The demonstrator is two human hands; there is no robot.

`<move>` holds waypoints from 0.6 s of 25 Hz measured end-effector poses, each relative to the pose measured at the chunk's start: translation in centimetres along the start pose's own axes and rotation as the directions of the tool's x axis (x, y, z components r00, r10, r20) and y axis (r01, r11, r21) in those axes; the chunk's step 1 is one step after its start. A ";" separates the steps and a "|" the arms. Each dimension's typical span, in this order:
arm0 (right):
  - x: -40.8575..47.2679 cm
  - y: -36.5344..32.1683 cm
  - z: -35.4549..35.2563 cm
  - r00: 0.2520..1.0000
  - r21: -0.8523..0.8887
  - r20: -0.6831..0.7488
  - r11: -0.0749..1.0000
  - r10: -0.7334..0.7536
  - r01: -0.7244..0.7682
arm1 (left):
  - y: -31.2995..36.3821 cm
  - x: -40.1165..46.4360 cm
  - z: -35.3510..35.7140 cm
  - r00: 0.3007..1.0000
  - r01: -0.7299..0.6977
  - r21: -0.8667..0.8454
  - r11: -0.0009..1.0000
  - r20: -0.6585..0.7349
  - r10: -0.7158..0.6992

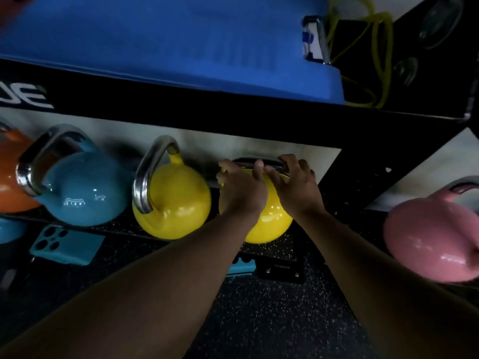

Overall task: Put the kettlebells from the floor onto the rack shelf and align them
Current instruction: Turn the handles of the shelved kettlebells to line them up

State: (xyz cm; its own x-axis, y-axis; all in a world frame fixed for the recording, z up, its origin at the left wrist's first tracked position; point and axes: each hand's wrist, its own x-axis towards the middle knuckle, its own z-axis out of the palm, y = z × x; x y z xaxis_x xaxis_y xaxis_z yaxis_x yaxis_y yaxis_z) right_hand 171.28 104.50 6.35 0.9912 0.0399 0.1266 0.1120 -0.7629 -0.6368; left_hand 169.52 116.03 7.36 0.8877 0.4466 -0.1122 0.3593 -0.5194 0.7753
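Note:
Both my hands grip the steel handle of a yellow kettlebell [272, 221] that sits at the right end of the lower rack shelf [269, 251]. My left hand [241, 187] is wrapped over the handle's left part, my right hand [293, 182] over its right part. To its left on the same shelf stand another yellow kettlebell [176, 203], a blue kettlebell [83, 193] and an orange kettlebell [13, 187], their handles leaning left. A pink kettlebell [435, 242] sits lower at the far right, past the rack's post.
Thick blue mats [168, 40] lie on the upper shelf, with yellow resistance bands [373, 47] beside them. A teal block with holes [67, 244] and a smaller teal piece [241, 266] lie under the shelf's front edge. Speckled black rubber floor [272, 320] stretches below.

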 end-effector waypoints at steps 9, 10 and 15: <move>-1.9 0.2 -1.8 0.963 0.453 0.122 0.850 0.240 -0.269 | -0.7 0.9 1.0 0.977 -0.006 -0.339 0.941 0.200 0.078; -1.6 -0.1 -2.0 0.950 0.556 0.141 0.772 0.278 -0.308 | -0.8 1.0 1.1 0.976 -0.001 -0.342 0.940 0.203 0.075; -4.9 -1.7 0.8 0.946 0.643 0.036 0.717 0.322 -0.268 | -1.2 3.1 0.8 0.925 -0.104 -0.343 0.934 0.312 0.218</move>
State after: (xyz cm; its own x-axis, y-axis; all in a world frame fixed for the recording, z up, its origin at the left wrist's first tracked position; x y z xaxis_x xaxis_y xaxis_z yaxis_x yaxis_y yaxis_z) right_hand 166.31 106.13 6.24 0.9763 -0.1851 -0.1124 -0.1399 -0.1429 -0.9798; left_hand 172.09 117.44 5.53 0.9890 0.0722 -0.1292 0.1445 -0.2812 0.9487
